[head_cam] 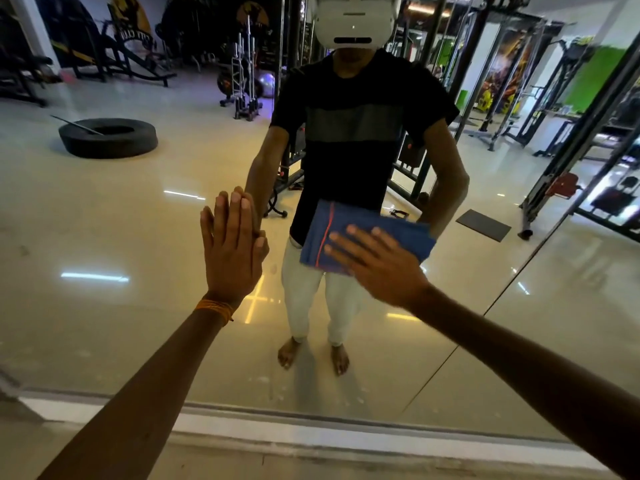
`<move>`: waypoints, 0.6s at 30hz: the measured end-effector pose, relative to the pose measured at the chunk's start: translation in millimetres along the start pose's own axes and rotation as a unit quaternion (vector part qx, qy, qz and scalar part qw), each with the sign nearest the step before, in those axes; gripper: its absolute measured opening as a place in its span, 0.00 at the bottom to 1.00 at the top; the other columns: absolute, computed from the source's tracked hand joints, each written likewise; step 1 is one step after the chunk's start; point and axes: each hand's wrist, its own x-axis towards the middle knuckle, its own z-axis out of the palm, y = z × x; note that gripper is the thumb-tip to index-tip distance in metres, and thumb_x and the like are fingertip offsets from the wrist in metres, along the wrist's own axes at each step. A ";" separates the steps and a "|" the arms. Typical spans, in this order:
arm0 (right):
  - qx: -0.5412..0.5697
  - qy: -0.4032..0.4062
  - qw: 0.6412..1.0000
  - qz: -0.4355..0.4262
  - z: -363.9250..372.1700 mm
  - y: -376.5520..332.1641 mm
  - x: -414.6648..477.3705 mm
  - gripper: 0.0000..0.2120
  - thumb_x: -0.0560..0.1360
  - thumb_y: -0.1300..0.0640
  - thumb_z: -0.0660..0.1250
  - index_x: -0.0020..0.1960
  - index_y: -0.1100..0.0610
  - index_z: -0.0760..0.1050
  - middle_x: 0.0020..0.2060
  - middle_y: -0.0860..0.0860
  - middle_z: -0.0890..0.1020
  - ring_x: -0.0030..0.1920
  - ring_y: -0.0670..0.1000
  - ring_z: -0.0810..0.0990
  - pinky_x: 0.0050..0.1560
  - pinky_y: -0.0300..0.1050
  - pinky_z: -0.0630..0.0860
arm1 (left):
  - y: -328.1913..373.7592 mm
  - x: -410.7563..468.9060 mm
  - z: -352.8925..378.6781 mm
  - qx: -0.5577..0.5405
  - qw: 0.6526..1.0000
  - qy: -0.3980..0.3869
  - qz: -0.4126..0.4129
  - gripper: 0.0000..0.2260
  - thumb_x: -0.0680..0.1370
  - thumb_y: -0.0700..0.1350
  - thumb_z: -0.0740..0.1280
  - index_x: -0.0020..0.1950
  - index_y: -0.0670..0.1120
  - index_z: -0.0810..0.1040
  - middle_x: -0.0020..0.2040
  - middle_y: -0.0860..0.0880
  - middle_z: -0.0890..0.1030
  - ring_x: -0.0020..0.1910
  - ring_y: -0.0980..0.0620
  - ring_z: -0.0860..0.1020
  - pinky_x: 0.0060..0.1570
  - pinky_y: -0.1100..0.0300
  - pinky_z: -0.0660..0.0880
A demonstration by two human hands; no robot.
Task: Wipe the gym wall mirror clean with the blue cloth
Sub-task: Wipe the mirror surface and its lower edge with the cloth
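Note:
The wall mirror (104,220) fills most of the view and reflects a person and the gym behind. My left hand (232,247) lies flat against the glass at centre left, fingers straight and pointing up. My right hand (377,265) presses a folded blue cloth (322,230) with a red stripe flat onto the glass at centre, fingers spread over it. The cloth's lower right part is hidden under my palm.
A vertical seam (540,244) between mirror panels runs at the right. The mirror's bottom edge meets a pale ledge (277,434) low in view. Reflected in the glass are a black tyre (107,136), weight racks and machine frames.

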 end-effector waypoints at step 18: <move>0.021 0.096 0.972 0.215 -25.4 83.1 -4.6 0.27 0.87 0.52 0.58 0.83 0.52 0.54 0.80 0.56 0.60 0.80 0.62 0.56 0.82 0.57 0.43 | 47.3 2.6 -0.1 -0.029 0.995 -0.014 -0.095 0.30 0.86 0.54 0.48 0.81 0.35 0.55 0.81 0.34 0.58 0.82 0.34 0.53 0.81 0.39 0.49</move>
